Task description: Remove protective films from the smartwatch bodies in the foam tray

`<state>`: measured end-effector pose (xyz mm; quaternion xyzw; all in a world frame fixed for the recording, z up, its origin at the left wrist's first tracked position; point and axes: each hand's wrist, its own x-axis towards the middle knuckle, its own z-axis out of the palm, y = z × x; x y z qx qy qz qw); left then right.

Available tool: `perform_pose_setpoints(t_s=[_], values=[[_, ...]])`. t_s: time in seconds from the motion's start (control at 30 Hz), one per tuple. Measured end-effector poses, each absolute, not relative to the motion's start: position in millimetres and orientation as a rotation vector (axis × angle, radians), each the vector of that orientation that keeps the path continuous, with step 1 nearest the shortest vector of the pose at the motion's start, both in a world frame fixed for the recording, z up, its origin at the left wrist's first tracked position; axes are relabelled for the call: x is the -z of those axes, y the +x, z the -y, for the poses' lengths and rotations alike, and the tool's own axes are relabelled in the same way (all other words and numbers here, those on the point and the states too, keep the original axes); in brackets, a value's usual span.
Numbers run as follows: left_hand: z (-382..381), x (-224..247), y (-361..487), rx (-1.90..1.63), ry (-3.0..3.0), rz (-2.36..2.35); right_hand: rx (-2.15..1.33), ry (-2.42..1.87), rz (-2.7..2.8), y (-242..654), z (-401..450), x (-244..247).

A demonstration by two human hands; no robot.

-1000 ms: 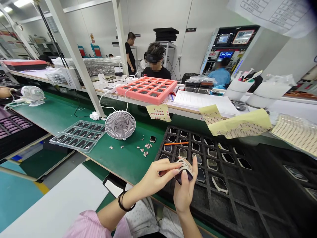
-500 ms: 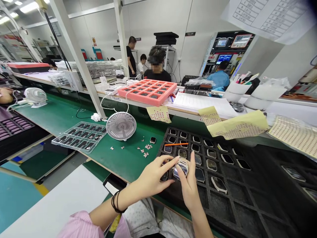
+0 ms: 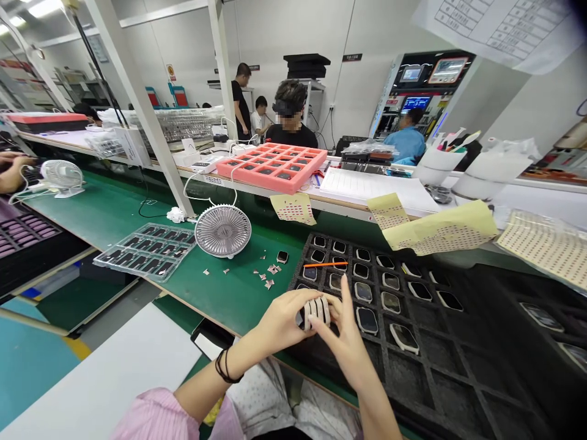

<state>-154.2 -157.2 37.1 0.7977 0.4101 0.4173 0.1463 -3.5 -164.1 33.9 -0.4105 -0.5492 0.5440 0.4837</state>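
A stack of several watch cases (image 3: 316, 313), turned so that their pale edges show, is held between both hands over the near left part of the black foam tray (image 3: 413, 382). My left hand (image 3: 283, 319) wraps the stack from the left, its fingers over the top. My right hand (image 3: 349, 342) grips it from the right with the thumb on the near side, while the index finger points up, off the stack. Other watch cases (image 3: 404, 338) lie screen up in the tray's compartments. An orange stick (image 3: 325, 264) lies across the tray's far left part.
Left of the tray are a lone watch case (image 3: 282, 257), small scraps (image 3: 270, 278), a round fan (image 3: 223, 231) and a clear plastic tray (image 3: 147, 250) of black parts. A shelf behind bears a pink foam tray (image 3: 298, 180). A person (image 3: 291, 131) sits beyond it.
The stack has been turned from showing a shiny face to showing its edges, and has shifted slightly left. My left fingers have closed round it.
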Motion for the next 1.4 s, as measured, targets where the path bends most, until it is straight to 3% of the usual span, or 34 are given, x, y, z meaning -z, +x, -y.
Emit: perform_pose_setpoints(t_s=[0.13, 0.23, 0.87, 1.1, 1.4], values=[[159.2, -47.3, -162.3, -1.205, 2.301, -1.127, -1.777, -0.788, 1.170, 12.1, 153.6, -44.6], [162.0, -51.9, -160.9, -1.213, 2.375, -0.981, -1.930, -0.745, 1.250, 17.1, 149.1, -43.6], [171.2, -71.1, -166.8, -0.757, 2.202, -0.983, -1.861, -0.830, 0.997, 11.7, 162.6, -19.9], [155.5, -70.1, -185.2, -0.948, 1.197, -1.176, -1.652, -0.823, 0.683, 49.0, 156.1, -10.1], [146.8, -58.0, -186.7, -0.974, 0.476, -0.788, -1.598, -0.873, 0.653, 51.2, 159.5, -0.8]])
